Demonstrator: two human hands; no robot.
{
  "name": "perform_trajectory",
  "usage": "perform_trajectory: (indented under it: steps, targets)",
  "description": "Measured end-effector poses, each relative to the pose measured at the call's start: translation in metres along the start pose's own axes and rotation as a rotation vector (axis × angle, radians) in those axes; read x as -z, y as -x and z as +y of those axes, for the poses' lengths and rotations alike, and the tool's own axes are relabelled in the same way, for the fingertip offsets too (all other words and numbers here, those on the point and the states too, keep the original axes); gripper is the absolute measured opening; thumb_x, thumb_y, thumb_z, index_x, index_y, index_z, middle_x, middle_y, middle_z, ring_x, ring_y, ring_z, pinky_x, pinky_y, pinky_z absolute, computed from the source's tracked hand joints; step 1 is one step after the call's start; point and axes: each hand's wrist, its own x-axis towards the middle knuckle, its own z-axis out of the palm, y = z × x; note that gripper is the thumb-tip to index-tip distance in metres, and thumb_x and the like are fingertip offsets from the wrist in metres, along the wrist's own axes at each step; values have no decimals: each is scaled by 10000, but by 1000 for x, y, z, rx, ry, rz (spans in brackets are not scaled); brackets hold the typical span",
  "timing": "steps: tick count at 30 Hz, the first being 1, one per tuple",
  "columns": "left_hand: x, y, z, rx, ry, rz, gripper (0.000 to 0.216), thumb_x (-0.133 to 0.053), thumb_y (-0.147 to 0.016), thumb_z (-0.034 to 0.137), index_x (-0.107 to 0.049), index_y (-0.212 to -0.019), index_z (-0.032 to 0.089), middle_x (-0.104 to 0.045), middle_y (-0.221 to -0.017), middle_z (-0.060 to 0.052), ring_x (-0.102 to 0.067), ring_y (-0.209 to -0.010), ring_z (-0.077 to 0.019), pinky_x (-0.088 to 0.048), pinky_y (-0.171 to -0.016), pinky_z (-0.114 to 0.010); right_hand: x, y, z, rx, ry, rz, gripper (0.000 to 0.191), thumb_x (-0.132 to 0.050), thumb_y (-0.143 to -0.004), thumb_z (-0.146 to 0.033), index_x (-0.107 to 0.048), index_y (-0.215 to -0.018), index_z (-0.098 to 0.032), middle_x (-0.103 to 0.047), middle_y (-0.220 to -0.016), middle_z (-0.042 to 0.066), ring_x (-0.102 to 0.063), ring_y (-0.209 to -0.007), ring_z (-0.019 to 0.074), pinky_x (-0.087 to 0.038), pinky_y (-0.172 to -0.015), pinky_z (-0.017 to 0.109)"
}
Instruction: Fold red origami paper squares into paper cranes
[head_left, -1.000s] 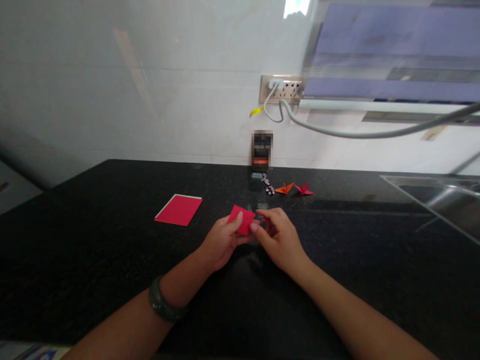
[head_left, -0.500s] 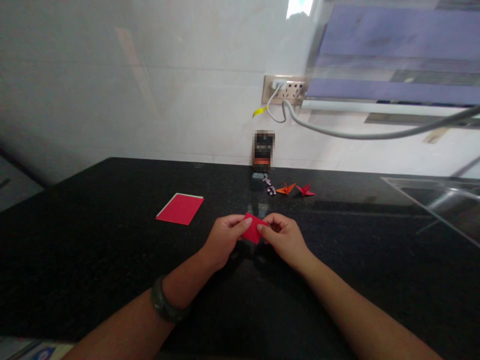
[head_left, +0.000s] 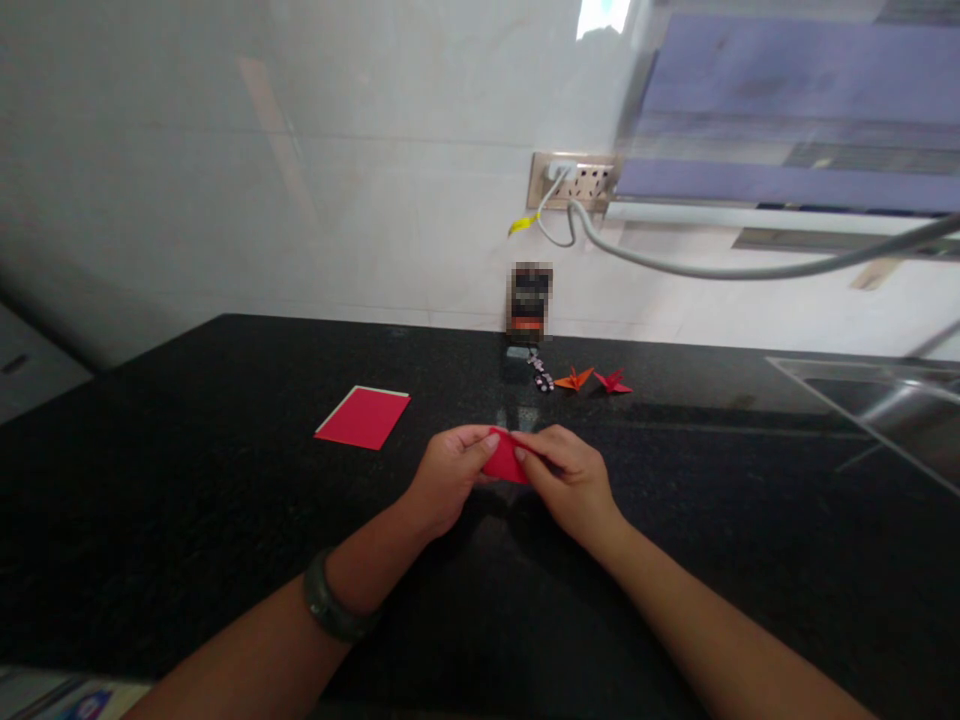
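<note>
A small folded red paper (head_left: 505,462) is pinched between both my hands just above the black counter (head_left: 187,480). My left hand (head_left: 448,480), with a dark band on its wrist, grips the paper's left side with thumb on top. My right hand (head_left: 571,482) closes on its right side, fingers bent over the edge. Most of the paper is hidden by my fingers.
A stack of red paper sheets (head_left: 363,417) lies to the left. An orange paper crane (head_left: 573,379), a red paper crane (head_left: 613,382) and a patterned one (head_left: 540,374) sit near the wall by a small dark object (head_left: 529,300). A wall socket (head_left: 574,180) holds cables; a steel sink (head_left: 885,405) is at right.
The red paper was a flat square held up by my left hand; both hands have closed together over it and it now shows lower and narrower, partly hidden.
</note>
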Motion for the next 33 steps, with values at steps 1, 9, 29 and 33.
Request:
perform_trajectory:
  steps: [1, 9, 29, 33]
  targets:
    - [-1, 1, 1, 3, 9, -13, 241, -610, -715, 313, -640, -833, 105, -666, -710, -55, -605, -629, -138, -469, -605, -261, 1, 0, 0, 42, 29, -23, 251, -501, -799, -188, -669, -979, -236, -579, -707, 24, -540, -643, 121, -447, -587, 242]
    - [0, 0, 2, 51, 92, -33, 187, -613, -715, 279, -626, -806, 116, -663, -668, -38, -599, -574, -123, -465, -565, -246, 12, -1, 9, 314, 234, -212, 296, -450, -844, -182, -623, -1078, -240, -553, -781, 39, -505, -672, 112, -429, -598, 236]
    - [1, -1, 0, 13, -11, 71, 213, -687, -646, 294, -630, -716, 102, -656, -635, -28, -572, -544, -99, -429, -552, -212, 8, -3, -3, 162, 50, -202, 194, -504, -813, -218, -646, -935, -165, -578, -756, 51, -545, -673, 122, -448, -594, 241]
    - [-1, -1, 1, -34, -34, 121, 249, -697, -631, 315, -633, -747, 104, -669, -644, -34, -589, -569, -116, -444, -577, -230, 1, -2, -4, -200, -89, -109, 195, -600, -728, -271, -578, -893, -168, -556, -654, -5, -505, -535, 93, -413, -472, 199]
